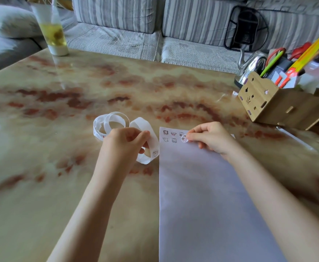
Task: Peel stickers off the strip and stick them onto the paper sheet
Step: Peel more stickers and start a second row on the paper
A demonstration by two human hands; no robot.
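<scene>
A white paper sheet lies on the marbled table, running from its middle to the near edge. Several small cartoon stickers sit in two rows at its far left corner. My right hand pinches a round sticker with thumb and forefinger and holds it down at the right end of the second row. A curled white sticker strip loops on the table left of the sheet. My left hand grips the near loop of that strip, where one sticker shows.
A tall glass of yellow drink stands at the table's far left. A wooden desk organiser full of pens and scissors sits at the far right, with a metal kettle behind it. A striped sofa runs along the far edge.
</scene>
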